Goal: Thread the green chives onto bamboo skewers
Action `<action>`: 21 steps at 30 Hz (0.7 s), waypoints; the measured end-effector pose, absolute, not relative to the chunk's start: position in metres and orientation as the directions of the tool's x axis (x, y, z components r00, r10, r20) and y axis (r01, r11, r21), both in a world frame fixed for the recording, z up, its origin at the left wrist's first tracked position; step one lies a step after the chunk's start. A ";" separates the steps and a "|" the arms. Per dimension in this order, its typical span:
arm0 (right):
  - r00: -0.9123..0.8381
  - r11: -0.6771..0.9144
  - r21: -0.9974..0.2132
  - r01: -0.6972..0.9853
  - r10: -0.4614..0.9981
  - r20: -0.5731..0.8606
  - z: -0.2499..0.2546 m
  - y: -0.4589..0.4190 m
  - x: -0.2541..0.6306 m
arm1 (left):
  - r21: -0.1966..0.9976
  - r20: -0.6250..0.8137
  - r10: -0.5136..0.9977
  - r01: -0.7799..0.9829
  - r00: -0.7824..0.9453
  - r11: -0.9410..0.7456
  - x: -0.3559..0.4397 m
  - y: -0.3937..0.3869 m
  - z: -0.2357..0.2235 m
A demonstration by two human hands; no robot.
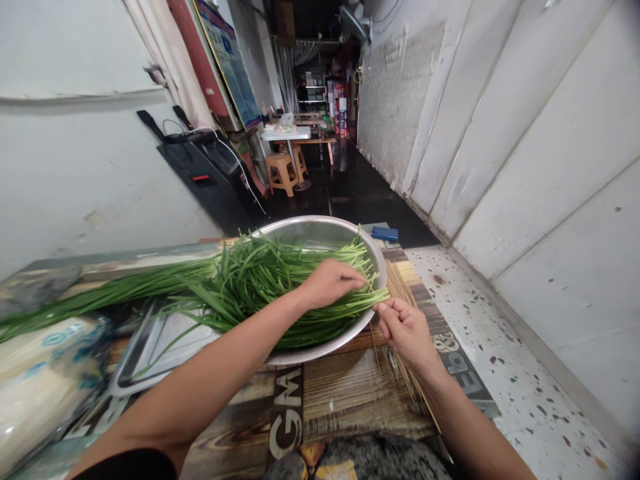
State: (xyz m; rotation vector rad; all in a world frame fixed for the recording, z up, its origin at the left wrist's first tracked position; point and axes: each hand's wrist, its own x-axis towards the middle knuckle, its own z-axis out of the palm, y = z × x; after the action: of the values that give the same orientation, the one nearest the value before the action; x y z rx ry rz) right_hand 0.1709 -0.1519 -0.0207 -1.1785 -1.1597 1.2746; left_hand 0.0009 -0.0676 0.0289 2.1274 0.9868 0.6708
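A large metal basin (pixel 320 225) stands on the table, heaped with long green garlic chives (pixel 260 280) whose pale cut ends point right. My left hand (pixel 333 283) reaches over the heap, its fingers pressed together on the stalks near those ends. At the basin's right rim, my right hand (pixel 404 327) is closed in a pinch at the tips of a few chives. Any thin stick between its fingers is too small to make out. Thin bamboo skewers (pixel 399 283) lie along the table to the right of the basin, partly under my right forearm.
A metal tray (pixel 131 360) and a clear plastic bag with pale contents (pixel 45 393) lie left on the wood-patterned table (pixel 345 387). A blue box (pixel 385 234) sits behind the basin. Farther back are a white table (pixel 286 133), brown stools (pixel 281 173) and a black machine (pixel 205 170).
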 end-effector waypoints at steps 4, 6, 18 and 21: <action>-0.009 -0.019 -0.998 -0.064 1.000 -0.018 -0.022 -0.151 0.171 | 0.640 0.135 0.647 0.432 0.751 -0.635 -0.001 -0.066 0.035; -0.008 -0.026 -0.998 -0.061 1.000 -0.026 -0.021 -0.151 0.171 | 0.565 0.173 0.762 0.571 0.624 -0.595 -0.006 -0.059 0.033; -0.030 -0.035 -0.997 -0.068 0.999 -0.033 -0.022 -0.152 0.171 | 0.190 0.222 0.752 0.729 0.621 -0.658 0.000 -0.040 0.001; -0.035 -0.029 -0.997 -0.074 0.999 -0.027 -0.022 -0.152 0.171 | 0.136 0.211 0.764 0.756 0.609 -0.640 0.008 -0.042 0.001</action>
State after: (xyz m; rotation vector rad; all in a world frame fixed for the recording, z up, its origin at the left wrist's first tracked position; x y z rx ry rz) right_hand 0.1708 -0.1516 -0.0216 -1.1580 -1.1651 1.2893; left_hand 0.0076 -0.0416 0.0006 2.7887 1.3181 0.3898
